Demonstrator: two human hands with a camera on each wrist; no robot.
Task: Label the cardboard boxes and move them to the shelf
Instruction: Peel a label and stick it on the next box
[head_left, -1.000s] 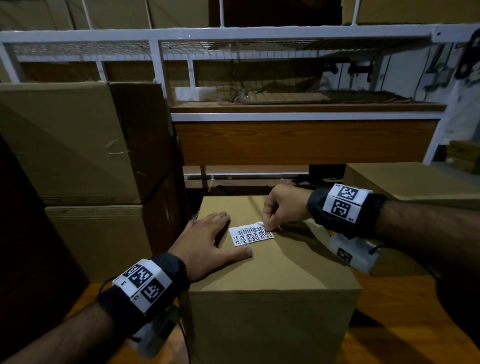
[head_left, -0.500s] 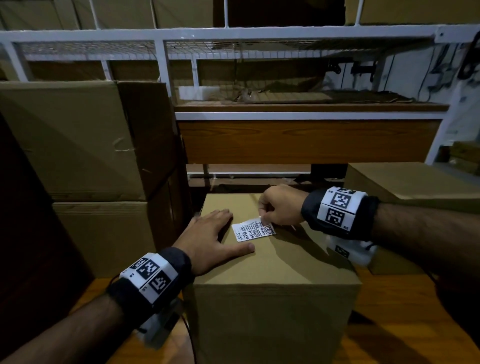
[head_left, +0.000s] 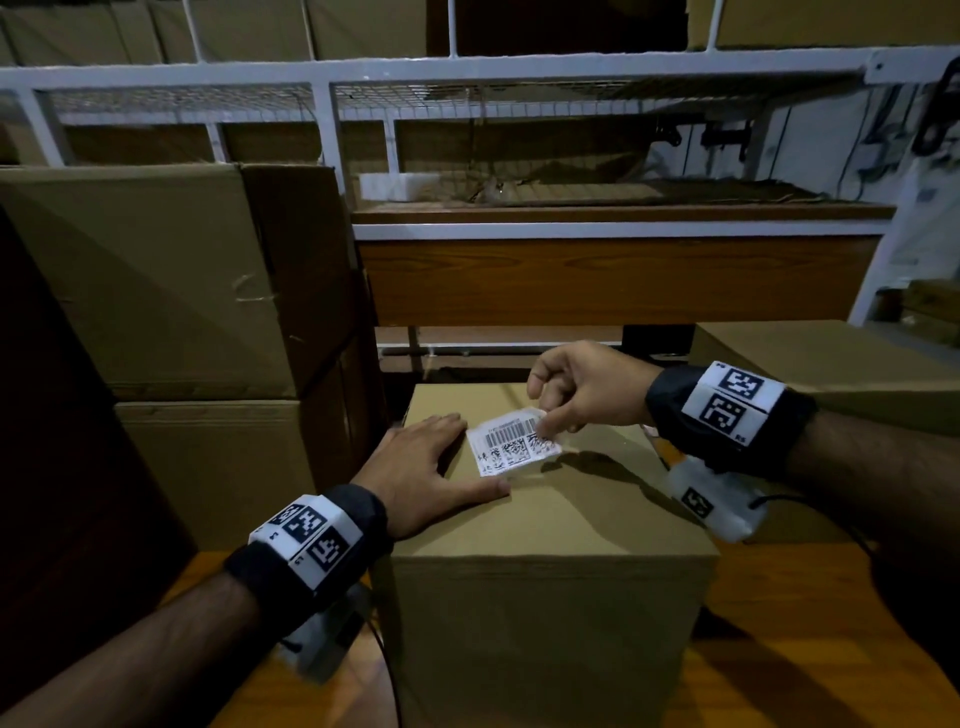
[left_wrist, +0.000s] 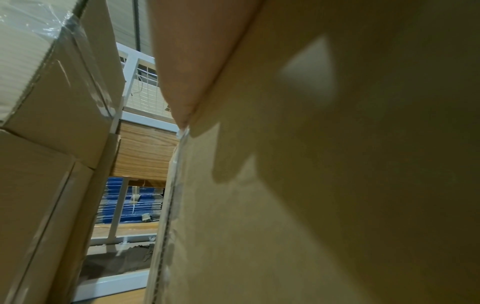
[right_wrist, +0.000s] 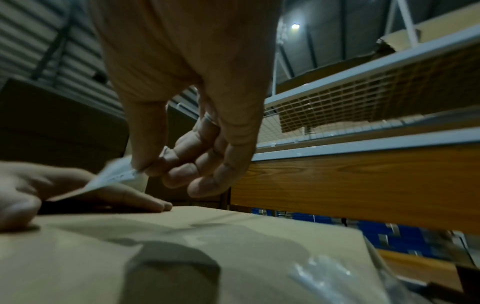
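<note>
A brown cardboard box (head_left: 545, 597) stands on the wooden floor in front of me. My left hand (head_left: 431, 467) lies flat on its top at the left edge, fingers straight, thumb stretched along the top. My right hand (head_left: 576, 389) pinches the right end of a white barcode label (head_left: 511, 441) between thumb and forefinger. The label is tilted, its right side lifted off the box top, its left end near my left fingers. In the right wrist view the label (right_wrist: 111, 176) slants up from the box top (right_wrist: 233, 246) to my pinching fingers (right_wrist: 155, 162).
A white metal shelf (head_left: 571, 228) with a wooden front board stands behind the box. Stacked large cartons (head_left: 156, 291) fill the left side. Another carton (head_left: 831, 358) sits low at the right. Bare wooden floor (head_left: 805, 649) shows around the box.
My right hand has lifted and drawn the label's right end up off the box top. The left hand has stayed flat on the box.
</note>
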